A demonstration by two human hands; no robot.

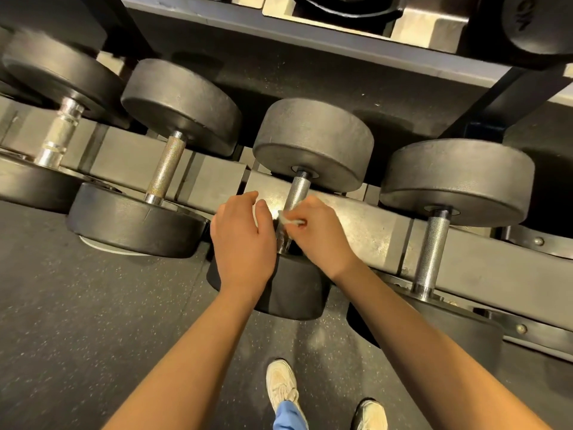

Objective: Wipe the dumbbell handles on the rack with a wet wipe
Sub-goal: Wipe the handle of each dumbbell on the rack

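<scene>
This is the free-weights area of a gym. A row of black round-headed rubber dumbbells [313, 144] with knurled steel handles lies side by side across a grey metal rack [372, 231]. More weights sit on its upper shelf [279, 29], and dark speckled rubber flooring [77, 321] lies underfoot.

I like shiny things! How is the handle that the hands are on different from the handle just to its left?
The wiped handle is silvery grey; the left neighbour handle looks yellowish-brown. The right hand pinches a wet wipe against the wiped handle; nothing touches the left neighbour handle. Both are rough-textured metal bars between black round weights.
</scene>
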